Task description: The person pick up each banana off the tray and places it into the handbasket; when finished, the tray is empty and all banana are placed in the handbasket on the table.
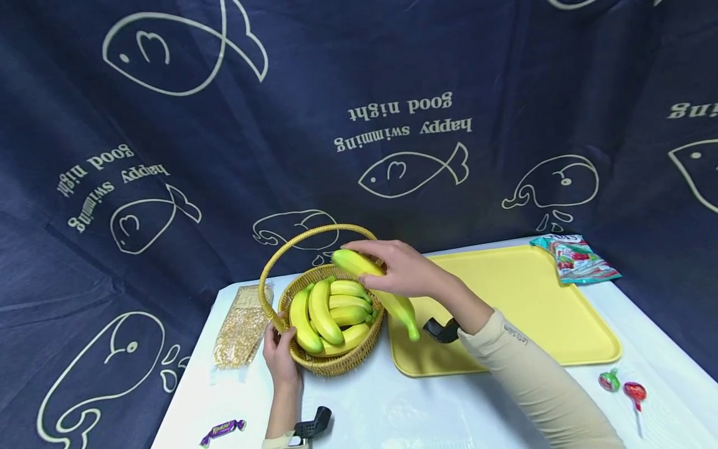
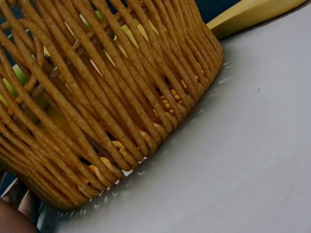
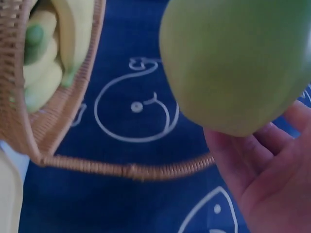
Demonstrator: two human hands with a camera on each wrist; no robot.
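My right hand [image 1: 406, 268] grips a yellow banana [image 1: 401, 310] with a greenish stem above the right rim of a wicker basket [image 1: 336, 368]. Seen from the right wrist, the banana [image 3: 238, 63] looms large and blurred over the fingers of my right hand [image 3: 277, 179]. Several more bananas [image 1: 322, 312] lie heaped inside the basket, below its tall arched handle. At the basket's left side my left hand [image 1: 282, 362] holds the rim near the handle's foot. Only a bit of that hand shows in the left wrist view, beside the basket's woven wall [image 2: 112, 97].
Right of the basket lies a yellow tray [image 1: 533, 312], with a candy bag [image 1: 578, 259] at its far right corner. A packet of kernels [image 1: 242, 327] is left of the basket. Nearer are a purple-wrapped candy [image 1: 223, 430], a green candy [image 1: 609, 380] and a red lollipop [image 1: 635, 393].
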